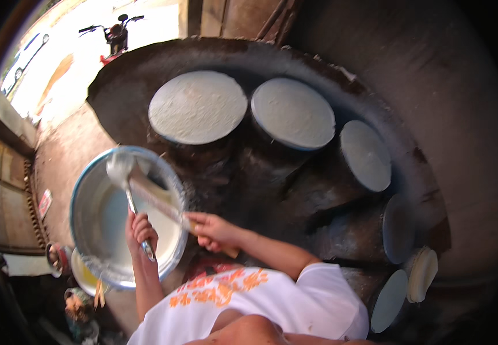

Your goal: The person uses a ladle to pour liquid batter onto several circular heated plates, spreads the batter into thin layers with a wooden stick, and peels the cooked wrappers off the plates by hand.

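Note:
In my left hand (pixel 141 229) is the metal handle of a ladle (pixel 121 167), its batter-coated bowl raised over the far side of a large blue-rimmed tub (pixel 76 198). My right hand (pixel 214 231) grips a long, flat wooden spatula (pixel 160 198) coated with pale batter. The spatula slants across the tub, and its far end meets or overlaps the ladle bowl; blur hides whether they touch. Whitish liquid batter (pixel 114 221) lies in the tub below both tools.
Round griddles ring a dark stove (pixel 232 184); pale batter layers cover the far-left (pixel 197 106), middle (pixel 293 113) and right (pixel 366 155) ones. A stack of flat pancakes (pixel 422 275) sits at the right. Left of the tub are a small bowl (pixel 82 273) and a can (pixel 58 260).

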The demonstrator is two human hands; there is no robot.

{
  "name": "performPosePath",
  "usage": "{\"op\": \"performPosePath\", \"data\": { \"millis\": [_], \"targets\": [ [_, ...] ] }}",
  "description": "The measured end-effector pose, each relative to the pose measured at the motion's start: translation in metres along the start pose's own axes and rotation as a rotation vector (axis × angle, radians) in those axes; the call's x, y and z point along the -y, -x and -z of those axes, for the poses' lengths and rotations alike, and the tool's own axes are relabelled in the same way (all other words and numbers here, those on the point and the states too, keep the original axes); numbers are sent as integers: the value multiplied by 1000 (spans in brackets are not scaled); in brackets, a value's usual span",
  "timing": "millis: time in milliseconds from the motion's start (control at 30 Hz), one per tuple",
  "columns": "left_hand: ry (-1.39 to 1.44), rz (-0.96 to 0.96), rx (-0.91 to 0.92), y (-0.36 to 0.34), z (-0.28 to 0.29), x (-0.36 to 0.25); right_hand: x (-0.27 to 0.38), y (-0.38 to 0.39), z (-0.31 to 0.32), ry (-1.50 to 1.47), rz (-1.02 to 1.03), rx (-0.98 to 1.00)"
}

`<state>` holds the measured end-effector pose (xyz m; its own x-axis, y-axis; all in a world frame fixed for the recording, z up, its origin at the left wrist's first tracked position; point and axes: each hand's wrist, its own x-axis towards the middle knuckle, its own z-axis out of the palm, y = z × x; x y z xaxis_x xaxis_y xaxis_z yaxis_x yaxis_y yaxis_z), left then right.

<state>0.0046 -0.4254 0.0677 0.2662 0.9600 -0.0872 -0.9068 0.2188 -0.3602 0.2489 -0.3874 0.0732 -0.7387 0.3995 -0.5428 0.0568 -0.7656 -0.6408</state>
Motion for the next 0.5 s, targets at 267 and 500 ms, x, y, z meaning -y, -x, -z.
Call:
{"op": "performPosePath", "data": {
  "millis": [267, 500],
  "targets": [
    [-427, -16, 437, 10, -182, 41, 119, 38, -66, -122, 400, 382],
    [-440, 7, 451, 35, -181, -3, 70, -15, -66, -133, 496, 454]
  ]
}}
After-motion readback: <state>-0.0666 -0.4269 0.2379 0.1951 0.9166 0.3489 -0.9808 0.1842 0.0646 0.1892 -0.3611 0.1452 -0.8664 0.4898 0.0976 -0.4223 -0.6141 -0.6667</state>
